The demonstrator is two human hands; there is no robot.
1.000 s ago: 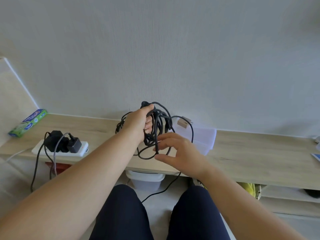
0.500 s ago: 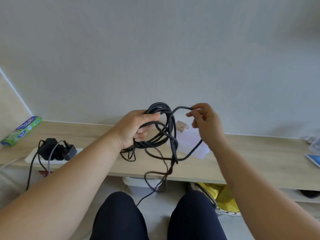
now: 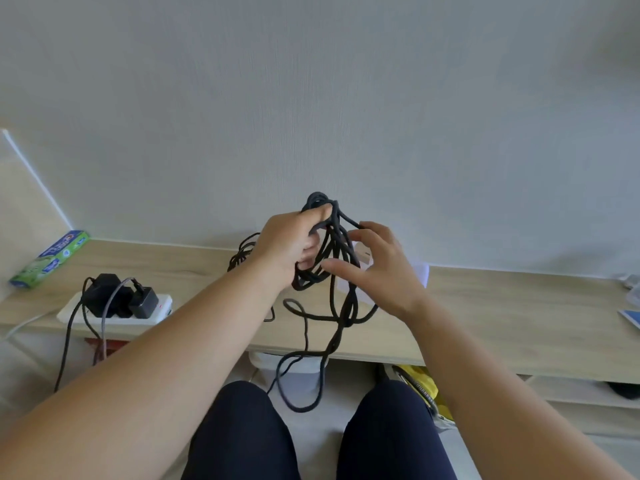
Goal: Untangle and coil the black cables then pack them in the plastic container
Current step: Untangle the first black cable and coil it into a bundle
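While the black cables point(image 3: 335, 237) hang in messy loops past the front edge of the desk point(image 3: 502, 313), the left hand point(image 3: 287, 244) grips their top and the right hand point(image 3: 384, 271) touches them with loose fingers

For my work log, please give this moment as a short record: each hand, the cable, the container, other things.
left hand: grips the black cable at its top, above the desk
right hand: fingers spread at hanging strands, no closed grip seen
black cable: tangled; one loop hangs below the desk edge
plastic container: on desk, mostly hidden behind right hand
other: power strip with black adapters and green box, at left
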